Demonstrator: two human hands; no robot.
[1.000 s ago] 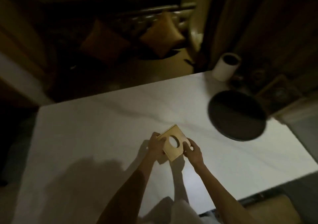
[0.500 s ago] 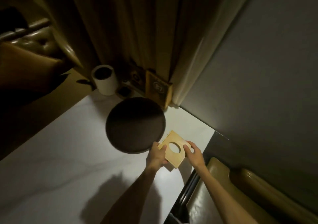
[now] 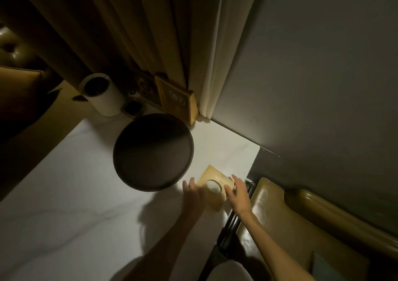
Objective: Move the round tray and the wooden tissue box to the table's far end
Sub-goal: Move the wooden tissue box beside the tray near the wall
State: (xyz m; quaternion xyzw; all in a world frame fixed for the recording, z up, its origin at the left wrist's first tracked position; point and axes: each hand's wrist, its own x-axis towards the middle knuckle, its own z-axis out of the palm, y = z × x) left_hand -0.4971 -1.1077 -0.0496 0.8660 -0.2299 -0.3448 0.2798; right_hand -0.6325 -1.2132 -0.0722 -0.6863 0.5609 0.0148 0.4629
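Observation:
The wooden tissue box [image 3: 212,178], pale with a round hole in its top, sits low over the white table [image 3: 64,194] near the right edge. My left hand [image 3: 192,192] grips its left side and my right hand [image 3: 238,191] grips its right side. I cannot tell whether the box touches the tabletop. The dark round tray [image 3: 153,151] lies flat on the table just to the left of the box, close to the far end by the curtain.
A white cylinder [image 3: 103,96], small dark items [image 3: 133,106] and a wooden framed sign [image 3: 177,100] stand at the table's far end against the curtain [image 3: 150,32]. A grey wall [image 3: 312,75] runs along the right. A padded seat [image 3: 290,226] sits beside the right edge.
The view swung right toward the wall. Both hands carried the tissue box from mid-table to the right edge beside the tray and lowered it toward the tabletop.

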